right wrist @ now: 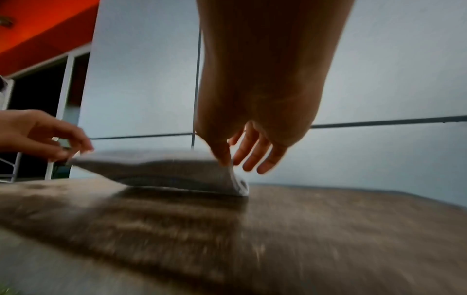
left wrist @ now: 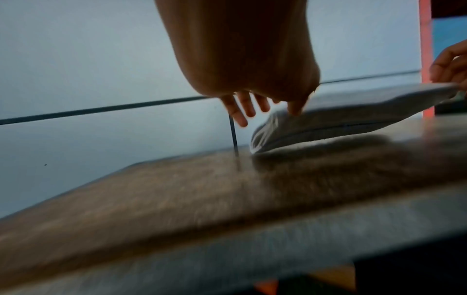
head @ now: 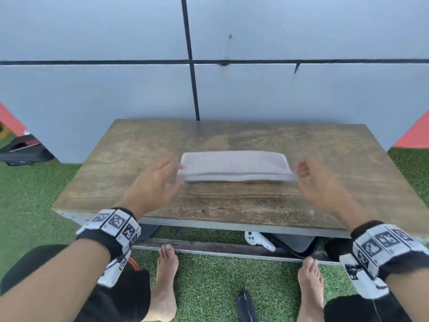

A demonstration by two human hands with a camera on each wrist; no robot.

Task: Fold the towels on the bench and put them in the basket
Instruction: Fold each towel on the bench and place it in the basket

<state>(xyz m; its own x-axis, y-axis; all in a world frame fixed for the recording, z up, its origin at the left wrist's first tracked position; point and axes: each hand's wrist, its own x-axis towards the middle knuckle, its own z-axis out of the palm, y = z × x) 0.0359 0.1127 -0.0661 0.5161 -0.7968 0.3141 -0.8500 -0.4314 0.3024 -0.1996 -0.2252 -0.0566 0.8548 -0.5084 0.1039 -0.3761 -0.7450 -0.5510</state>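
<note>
Grey cloth, folded into a long narrow strip, is the towel (head: 234, 167), and it sits between the two hands near the middle of the wooden bench (head: 325, 159). At the strip's left end, the left hand (head: 154, 182) pinches the near corner between thumb and forefinger, with the other fingers (left wrist: 240, 111) spread loose past the far side of the cloth. At the opposite end, the right hand (head: 322, 182) pinches the other near corner the same way, its remaining fingers (right wrist: 255, 153) fanned out beyond the towel. Both pinched ends are raised a little off the wood, while the far folded edge rests on the bench top; the wrist views are blurred, so how much of the underside touches is unclear. Each wrist wears a band (head: 111, 225) printed with black and white square markers. Below the hands, two bare feet (head: 166, 282) stand on green turf (head: 209, 287) at the bench's near edge. Beyond the towel rises a pale grey wall (head: 116, 89) crossed by dark seams.
</note>
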